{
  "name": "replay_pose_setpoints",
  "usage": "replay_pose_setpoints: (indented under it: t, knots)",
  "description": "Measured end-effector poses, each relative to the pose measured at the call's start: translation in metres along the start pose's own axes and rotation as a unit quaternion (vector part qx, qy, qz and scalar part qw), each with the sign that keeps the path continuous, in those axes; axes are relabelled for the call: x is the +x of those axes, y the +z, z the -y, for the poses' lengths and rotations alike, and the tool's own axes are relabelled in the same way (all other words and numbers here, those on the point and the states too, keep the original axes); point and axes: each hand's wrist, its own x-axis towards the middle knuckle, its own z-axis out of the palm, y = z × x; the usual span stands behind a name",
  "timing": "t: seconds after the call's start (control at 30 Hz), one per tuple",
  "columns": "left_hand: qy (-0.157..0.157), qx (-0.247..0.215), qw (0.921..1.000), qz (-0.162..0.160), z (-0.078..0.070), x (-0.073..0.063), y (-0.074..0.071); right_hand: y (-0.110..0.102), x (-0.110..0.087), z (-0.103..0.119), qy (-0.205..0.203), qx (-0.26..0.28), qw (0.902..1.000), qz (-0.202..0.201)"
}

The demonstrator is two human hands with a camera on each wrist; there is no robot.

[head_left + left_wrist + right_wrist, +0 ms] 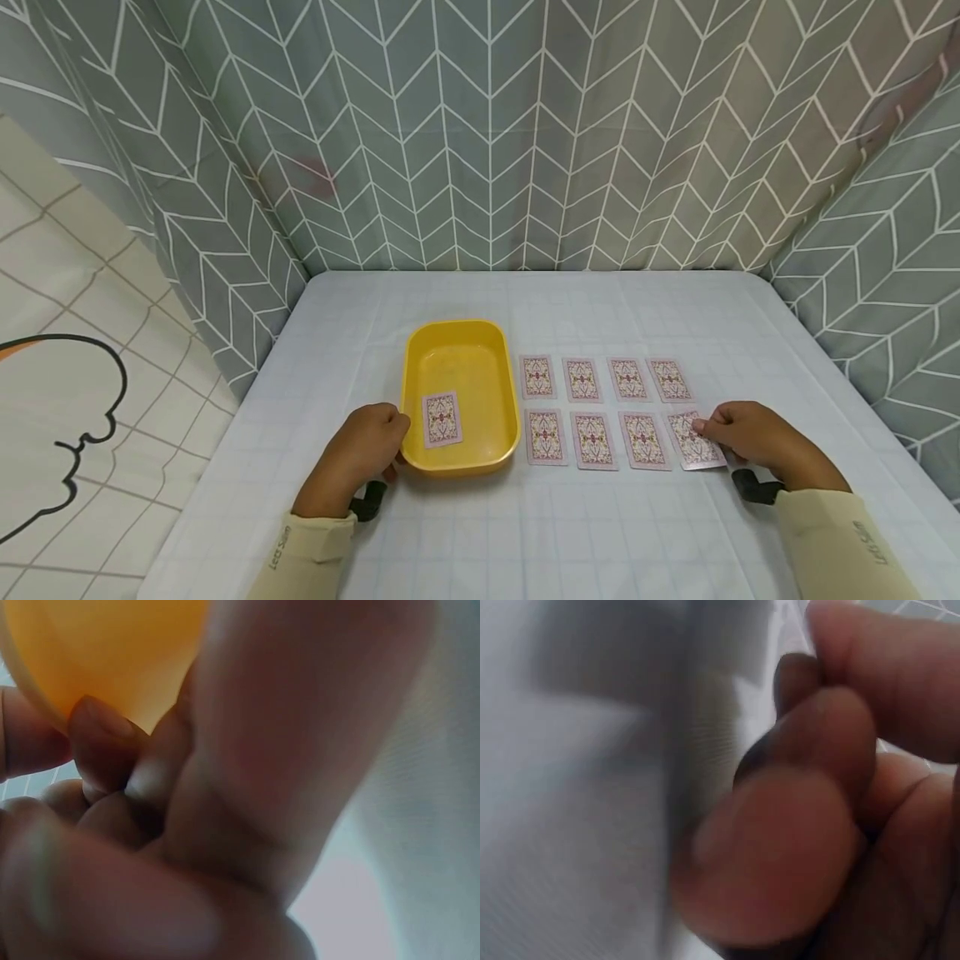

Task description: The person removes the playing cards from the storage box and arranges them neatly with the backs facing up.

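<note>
My left hand (363,446) grips the left rim of a yellow tray (468,362), near its front corner. In the left wrist view, blurred curled fingers (109,739) lie against the tray's wall (120,645). One face-down playing card (442,419) lies inside the tray. To the right, my right hand (761,437) pinches the right edge of a playing card (693,437), the rightmost of the front row. That card is tilted, its far edge close to the card behind. In the right wrist view the fingers (772,855) are curled, and a pale card edge is barely visible.
Other face-down cards stand in two rows: a back row (582,380) and a front row (595,440), right of the tray. They lie on a white cloth-covered table (600,533). Grey patterned curtains (487,133) enclose the back and sides.
</note>
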Motion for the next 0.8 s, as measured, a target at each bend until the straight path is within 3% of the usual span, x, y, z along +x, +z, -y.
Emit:
replay_pose_setpoints:
  t: [0.37, 0.8]
  knots:
    - [-0.003, -0.004, 1.0, 0.001, 0.0011, 0.0017, 0.0007, 0.0045, 0.0042, 0.0047, 0.033, -0.079, 0.996, -0.025]
    - [-0.002, -0.002, 1.0, -0.002, 0.0027, 0.0022, 0.0019, 0.0043, 0.0011, 0.0092, 0.034, -0.088, 0.9952, -0.028]
